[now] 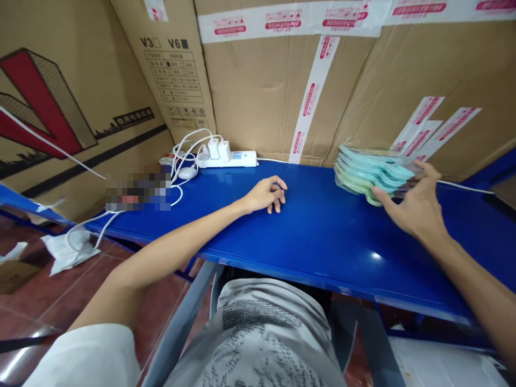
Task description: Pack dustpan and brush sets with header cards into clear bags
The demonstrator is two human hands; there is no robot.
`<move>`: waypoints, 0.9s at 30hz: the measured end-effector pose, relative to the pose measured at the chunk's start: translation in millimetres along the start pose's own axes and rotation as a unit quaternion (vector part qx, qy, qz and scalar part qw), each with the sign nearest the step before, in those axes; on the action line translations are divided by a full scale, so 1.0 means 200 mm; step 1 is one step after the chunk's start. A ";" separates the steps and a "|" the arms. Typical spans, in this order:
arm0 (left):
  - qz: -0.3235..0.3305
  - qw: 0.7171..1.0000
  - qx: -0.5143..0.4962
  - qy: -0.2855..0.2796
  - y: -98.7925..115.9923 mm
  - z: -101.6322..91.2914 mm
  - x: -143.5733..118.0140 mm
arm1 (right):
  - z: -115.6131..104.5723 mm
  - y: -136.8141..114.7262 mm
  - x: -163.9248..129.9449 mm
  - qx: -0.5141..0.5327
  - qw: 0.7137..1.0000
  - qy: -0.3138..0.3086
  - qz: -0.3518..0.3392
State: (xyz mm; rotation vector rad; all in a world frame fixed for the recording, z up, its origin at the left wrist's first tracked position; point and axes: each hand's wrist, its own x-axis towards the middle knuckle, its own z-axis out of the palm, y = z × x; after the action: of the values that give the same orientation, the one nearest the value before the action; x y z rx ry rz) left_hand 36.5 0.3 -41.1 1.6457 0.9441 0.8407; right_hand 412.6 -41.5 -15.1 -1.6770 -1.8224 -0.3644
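Observation:
A stack of wavy, turquoise and pale green flat pieces in clear wrapping [368,167] is at the back right of the blue table. My right hand [421,201] is at its right end, thumb against the front and fingers around the far side. Part of those fingers is hidden behind the stack. Over the middle of the table is my left hand [268,194], empty, its fingers loosely bent and apart. A gap of bare table separates it from the stack.
Large cardboard boxes [258,97] stand along the back of the blue table [314,231]. A white power strip [244,158] with plugs and looping cables lies at the back left, beside a blurred patch. A grey chair [183,328] is under me.

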 end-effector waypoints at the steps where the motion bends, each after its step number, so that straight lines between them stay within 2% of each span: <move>1: 0.032 0.997 0.071 0.017 0.00 -0.01 0.01 | -0.03 -0.02 0.00 0.006 0.999 0.053 -0.005; 3: 0.084 0.970 0.226 0.043 -0.01 -0.02 0.03 | -0.09 -0.06 0.03 0.008 0.988 0.150 -0.040; 5: 0.105 0.923 0.367 0.052 -0.01 -0.05 0.07 | -0.11 -0.11 0.09 0.008 0.981 0.170 -0.097; 7: 0.115 0.870 0.479 0.031 -0.01 -0.08 0.11 | -0.09 -0.16 0.16 0.011 0.978 0.130 -0.161; 9: 0.133 0.821 0.555 -0.005 -0.02 -0.11 0.14 | -0.03 -0.20 0.23 0.005 0.969 0.075 -0.236; 11: 0.153 0.794 0.588 -0.019 -0.04 -0.14 0.15 | 0.07 -0.22 0.25 -0.017 0.949 0.039 -0.313; 15: 0.165 0.809 0.563 0.029 -0.10 -0.18 0.13 | 0.24 -0.24 0.19 -0.071 0.910 0.010 -0.409; 19: 0.172 0.808 0.563 0.044 -0.12 -0.18 0.11 | 0.28 -0.23 0.12 -0.097 0.883 -0.035 -0.458; 24: 0.168 0.812 0.558 0.035 -0.11 -0.17 0.10 | 0.25 -0.22 0.13 -0.077 0.915 -0.011 -0.397; 27: 0.169 0.815 0.554 0.029 -0.11 -0.17 0.10 | 0.22 -0.21 0.15 -0.061 0.924 -0.017 -0.378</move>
State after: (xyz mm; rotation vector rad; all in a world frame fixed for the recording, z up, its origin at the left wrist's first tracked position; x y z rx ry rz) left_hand 11.0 36.4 -52.1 2.8721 1.3218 0.5562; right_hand 359.7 1.8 -22.3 -0.9786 -2.4642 -0.7810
